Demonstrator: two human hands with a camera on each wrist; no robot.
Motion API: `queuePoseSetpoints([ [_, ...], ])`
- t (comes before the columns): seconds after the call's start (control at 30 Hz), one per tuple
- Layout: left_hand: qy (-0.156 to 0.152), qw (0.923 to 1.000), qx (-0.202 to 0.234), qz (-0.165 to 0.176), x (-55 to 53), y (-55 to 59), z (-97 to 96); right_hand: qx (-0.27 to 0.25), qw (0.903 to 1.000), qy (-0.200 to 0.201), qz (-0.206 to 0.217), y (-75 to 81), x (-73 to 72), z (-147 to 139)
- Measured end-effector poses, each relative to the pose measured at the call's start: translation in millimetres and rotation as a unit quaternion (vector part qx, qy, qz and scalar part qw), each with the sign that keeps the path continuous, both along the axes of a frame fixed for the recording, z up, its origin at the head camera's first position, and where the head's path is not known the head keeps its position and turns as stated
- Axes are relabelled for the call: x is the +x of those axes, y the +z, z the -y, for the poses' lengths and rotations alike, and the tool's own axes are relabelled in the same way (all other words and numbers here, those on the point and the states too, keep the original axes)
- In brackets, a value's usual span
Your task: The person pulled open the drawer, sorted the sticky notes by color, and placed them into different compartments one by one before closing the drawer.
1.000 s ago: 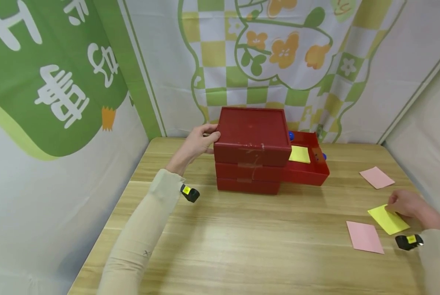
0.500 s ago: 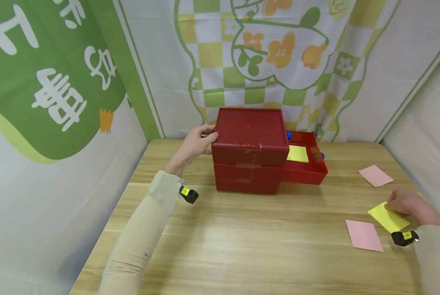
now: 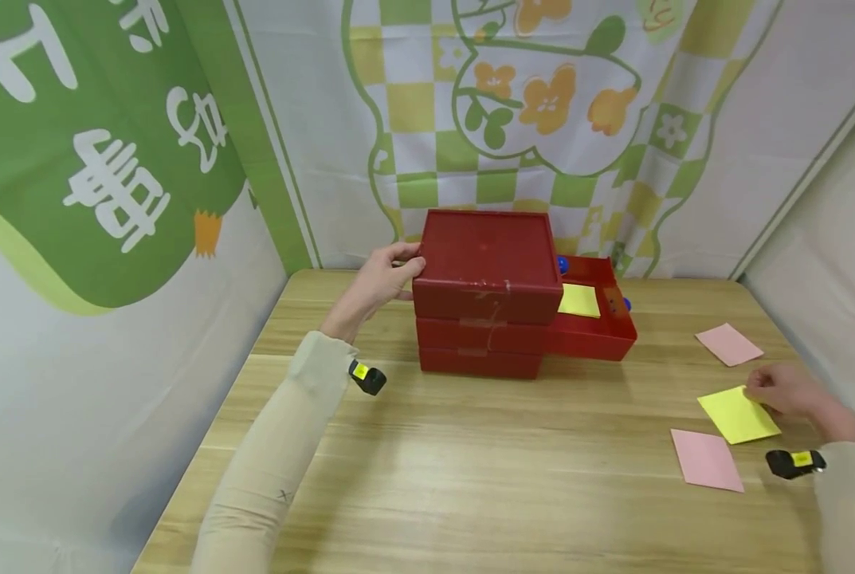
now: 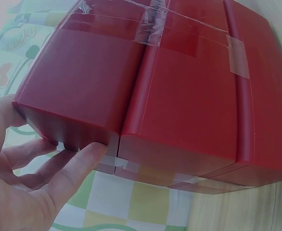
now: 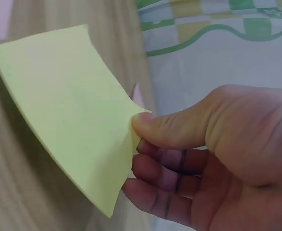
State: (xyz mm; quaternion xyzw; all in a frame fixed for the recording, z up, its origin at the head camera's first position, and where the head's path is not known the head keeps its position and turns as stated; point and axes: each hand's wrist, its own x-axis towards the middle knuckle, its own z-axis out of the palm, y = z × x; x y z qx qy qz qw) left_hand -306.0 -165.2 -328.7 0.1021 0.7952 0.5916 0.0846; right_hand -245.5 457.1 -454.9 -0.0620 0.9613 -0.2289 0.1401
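Observation:
A stack of three dark red drawer boxes (image 3: 488,247), joined with clear tape, stands at the back of the table. My left hand (image 3: 380,283) rests against its left side, thumb at the top edge; in the left wrist view the fingers (image 4: 83,161) lie spread on the side of the top box. At the far right, my right hand (image 3: 786,391) pinches one corner of a yellow sticky note (image 3: 739,414) between thumb and fingers. The right wrist view shows this note (image 5: 64,115) bowed, its pinched corner raised.
A bright red drawer (image 3: 590,339) sticks out to the stack's right, with another yellow sticky note (image 3: 580,300) in it and a blue knob (image 3: 627,304) on its end. Two pink sticky notes lie on the table, one nearer (image 3: 707,460), one farther (image 3: 730,344). Printed curtains enclose the table.
The yellow sticky note in my right hand has shifted a little left and away from me, turning slightly. My left hand stays at the drawer stack.

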Motion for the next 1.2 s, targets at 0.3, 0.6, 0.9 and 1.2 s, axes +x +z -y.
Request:
queuePoseSetpoints([
  [0.3,0.003,1.0000,-0.001,-0.004,0.9,1.0,-0.6,-0.020,0.9959,0.010,-0.087,41.2,-2.9,18],
  [0.6,0.003,1.0000,-0.006,-0.006,-0.2,1.7,0.2,-0.048,0.9893,0.011,-0.137,78.3,-16.3,40],
  [0.9,0.002,0.9999,-0.011,-0.002,0.0,-0.4,-0.5,-0.035,0.9862,0.026,-0.160,113.8,-29.4,65],
  [1.2,0.002,0.9999,-0.016,-0.003,0.9,1.2,-0.6,-0.033,0.9874,0.028,-0.152,135.1,-38.1,87],
])
